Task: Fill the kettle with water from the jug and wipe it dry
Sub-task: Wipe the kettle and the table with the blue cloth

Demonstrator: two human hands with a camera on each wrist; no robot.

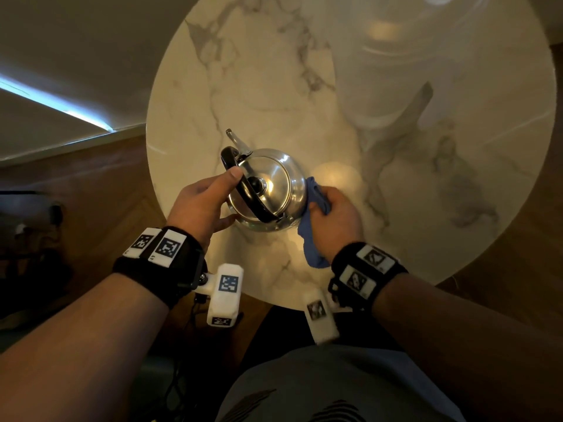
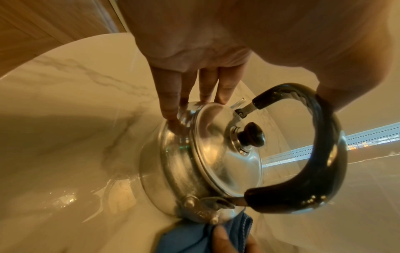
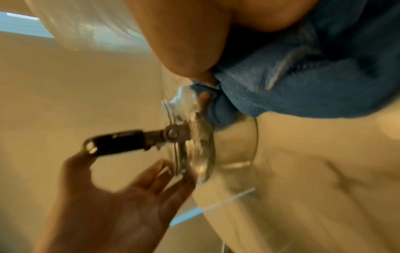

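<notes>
Both hands work: my left hand (image 1: 201, 202) steadies the shiny kettle (image 1: 271, 187), thumb on its handle (image 1: 243, 190), fingers straight; my right hand (image 1: 332, 214) squeezes the soft cloth (image 1: 313, 226). Full, it's probably heavy and slippery.

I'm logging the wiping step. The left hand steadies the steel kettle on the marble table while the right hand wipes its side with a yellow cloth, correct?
Not quite: the cloth is blue, not yellow, as the head view shows. The rest holds: the left hand steadies the steel kettle on the marble table while the right hand wipes its side.
</notes>
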